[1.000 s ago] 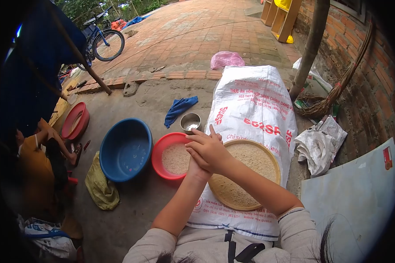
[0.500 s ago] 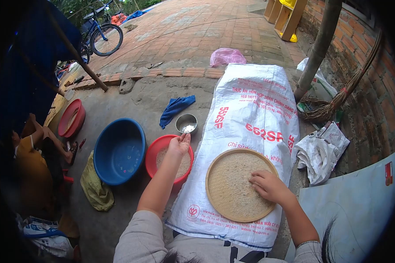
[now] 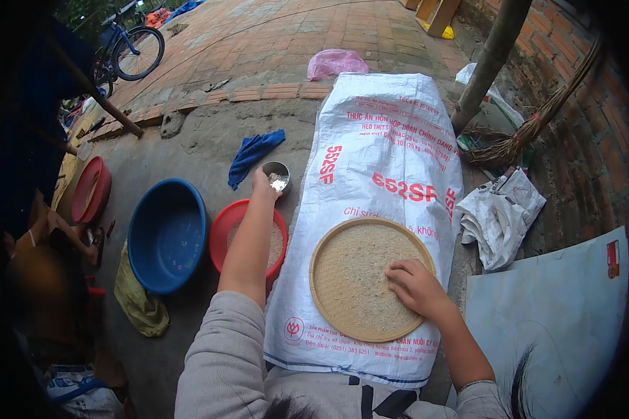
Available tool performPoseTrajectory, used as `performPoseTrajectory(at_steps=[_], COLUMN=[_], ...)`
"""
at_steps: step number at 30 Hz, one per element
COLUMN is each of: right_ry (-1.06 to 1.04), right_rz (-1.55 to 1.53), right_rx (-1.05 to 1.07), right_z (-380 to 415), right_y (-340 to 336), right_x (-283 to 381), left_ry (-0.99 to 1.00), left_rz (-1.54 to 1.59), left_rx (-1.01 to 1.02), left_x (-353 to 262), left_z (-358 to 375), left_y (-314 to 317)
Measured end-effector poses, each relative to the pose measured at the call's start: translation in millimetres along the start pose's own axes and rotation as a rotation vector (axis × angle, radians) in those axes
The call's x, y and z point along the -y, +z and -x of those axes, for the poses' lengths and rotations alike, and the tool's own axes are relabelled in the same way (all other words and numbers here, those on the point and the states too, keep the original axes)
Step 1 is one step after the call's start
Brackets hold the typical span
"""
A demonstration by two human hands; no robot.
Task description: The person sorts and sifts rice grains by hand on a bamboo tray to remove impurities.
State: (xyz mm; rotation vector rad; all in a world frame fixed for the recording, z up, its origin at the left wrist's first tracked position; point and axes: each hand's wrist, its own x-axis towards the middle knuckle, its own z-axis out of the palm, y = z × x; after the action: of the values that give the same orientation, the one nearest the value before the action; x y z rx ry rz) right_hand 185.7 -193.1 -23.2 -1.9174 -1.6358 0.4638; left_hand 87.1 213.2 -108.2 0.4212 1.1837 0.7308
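Note:
A round woven tray [image 3: 317, 302] of pale grain, which looks like rice, lies on a white printed sack [image 3: 398, 153]. My right hand [image 3: 418, 288] rests over the grain at the tray's right side, fingers bent and held together; anything between the fingertips is too small to make out. My left hand [image 3: 261, 184] is at the left rim of a small metal bowl [image 3: 284, 172] with white bits in it. The fingers there are mostly hidden. Below that arm stands a red basin [image 3: 219, 241] holding more grain.
Left of the red basin stand a large blue basin [image 3: 135, 237] and a yellowish sack [image 3: 136, 300]. A blue cloth [image 3: 255, 155] lies beyond. A person's leg [image 3: 73, 234] shows at far left, near another red basin [image 3: 101, 192]. At right are a pole [image 3: 493, 66] and crumpled sacks [image 3: 500, 220].
My left hand has reached forward from above the red basin to the metal bowl. My right hand stays over the grain, with its fingers more curled. The camera view has shifted slightly.

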Motion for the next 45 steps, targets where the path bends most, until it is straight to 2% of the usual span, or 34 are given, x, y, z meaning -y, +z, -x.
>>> performPoseTrajectory(at_steps=[1,2,4,6,7,8,10,11,13,15,17,19,20,22,24,26,28,31,32,34,37,40,41,43,44,45], right_ry=[0.0,-0.001,0.011,0.028,0.042,0.055,0.048,0.04,0.012,-0.013,-0.096,-0.129,-0.164,-0.172,-0.179,-0.23,-0.157,0.092,0.093,0.067,0.16,0.143,0.146,0.043,0.044,-0.001], right_rz=[-0.005,-0.008,-0.022,-0.044,-0.071,-0.096,-0.092,-0.088,-0.042,0.006,-0.074,-0.102,-0.138,-0.047,0.045,0.046,0.089,0.011,0.013,0.073,0.004,0.07,0.069,-0.057,-0.059,-0.081], right_rx=[-0.001,-0.002,-0.005,-0.008,-0.004,0.0,0.014,0.027,-0.018,-0.074,-0.298,-0.389,-0.465,-0.511,-0.556,-0.705,-0.696,-0.491,-0.491,-0.226,-0.122,-0.071,-0.074,-0.324,-0.321,-0.409], right_z=[1.0,2.1,4.9,9.2,10.3,10.3,8.7,6.9,-3.2,-17.5,-36.0,-50.4,-53.9,-56.1,-46.8,-32.0,-8.6,21.4,31.2,44.4,46.6,35.5,29.3,11.7,4.2,-3.1], right_y=[-1.2,-2.7,-4.2,-1.6,0.5,2.1,3.0,2.4,-0.6,-9.3,-22.2,-29.1,-31.0,-29.7,-34.3,-44.9,-45.4,-30.6,-20.6,-3.4,2.2,-10.0,-14.4,-22.5,-25.9,-28.9], right_x=[0.9,1.7,4.4,5.5,4.8,3.9,3.4,3.4,3.9,14.7,41.4,65.1,74.1,82.3,88.1,91.5,76.1,51.7,43.1,30.1,24.4,19.7,21.1,35.3,45.6,57.3], left_ry=[-0.006,0.041,0.087,-0.207,-0.303,-0.306,-0.254,-0.253,-0.239,-0.33,-0.435,-0.55,-0.841,-0.613,-0.651,-0.688,-0.523,-0.429,-0.372,-0.342,-0.34,-0.322,-0.31,-0.298,-0.307,-0.317], left_rz=[-0.001,-0.004,-0.011,0.14,0.278,0.275,0.39,0.391,0.39,0.316,0.22,0.164,0.407,0.2,0.299,0.408,0.322,0.266,0.226,0.207,0.187,0.17,0.169,0.171,0.165,0.158], left_rx=[0.002,-0.08,-0.157,-0.171,-0.167,-0.168,0.14,0.145,0.328,0.452,0.6,0.767,1.278,1.085,1.175,1.265,0.881,0.772,0.715,0.727,0.745,0.745,0.724,0.7,0.694,0.687], left_x=[8.1,18.5,28.0,34.5,30.7,31.6,33.7,35.2,39.7,48.5,59.3,70.0,90.7,87.9,103.2,104.3,97.8,110.9,115.6,114.6,110.1,112.4,114.6,118.6,121.3,124.2], left_z=[-12.7,-33.5,-33.1,-20.9,3.3,18.0,45.8,61.2,100.3,145.2,195.5,235.3,210.6,269.7,251.6,256.5,284.1,273.9,267.1,267.6,269.6,260.0,255.6,250.8,250.2,249.2], left_y=[-5.5,-13.9,-17.9,-28.2,-28.2,-31.5,-38.5,-38.0,-28.6,-16.1,1.1,15.7,9.2,31.1,26.1,24.9,22.3,16.6,15.1,14.1,13.5,12.7,12.4,12.5,12.8,12.7])
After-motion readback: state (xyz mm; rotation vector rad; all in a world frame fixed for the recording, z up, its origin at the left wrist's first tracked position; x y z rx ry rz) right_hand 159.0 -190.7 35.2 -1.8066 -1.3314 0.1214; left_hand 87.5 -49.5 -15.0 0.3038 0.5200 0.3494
